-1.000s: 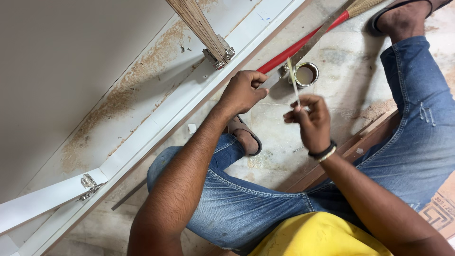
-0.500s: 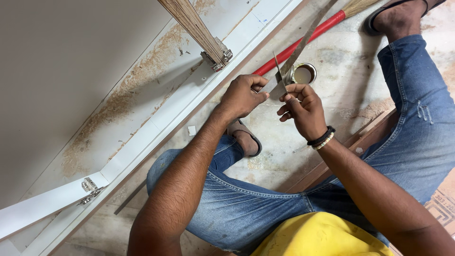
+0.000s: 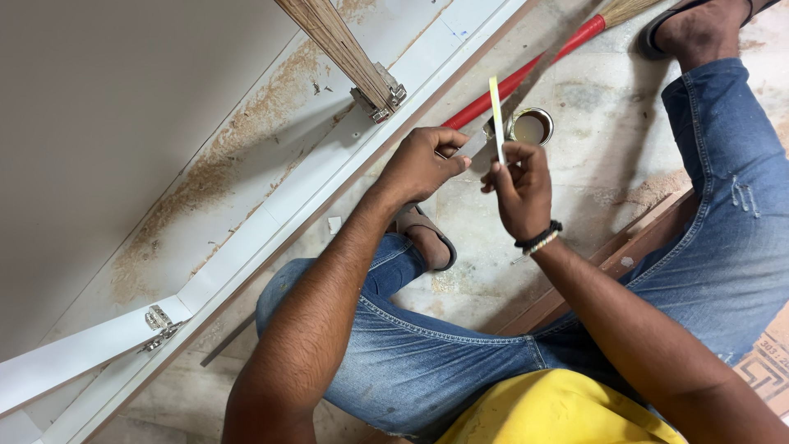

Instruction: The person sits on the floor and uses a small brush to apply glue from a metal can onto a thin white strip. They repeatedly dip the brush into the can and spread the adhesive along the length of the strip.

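Observation:
My left hand (image 3: 421, 164) is closed around a small flat metal blade (image 3: 475, 145), held over the floor beside the white cabinet frame (image 3: 271, 222). My right hand (image 3: 519, 185) pinches a thin pale strip (image 3: 496, 115) that stands nearly upright, its lower end between my fingertips close to the blade. A beaded bracelet sits on my right wrist. Just beyond both hands a small open tin (image 3: 531, 127) of brownish liquid rests on the floor.
A red-handled broom (image 3: 526, 72) lies on the dusty floor behind the tin. A wooden panel (image 3: 337, 45) hangs on a metal hinge (image 3: 378, 97) from the frame; another hinge (image 3: 160, 322) sits lower left. A wooden board (image 3: 625, 247) lies under my right leg.
My right hand has moved toward the left hand and raised the pale strip upright. The left hand stays by the frame with the blade.

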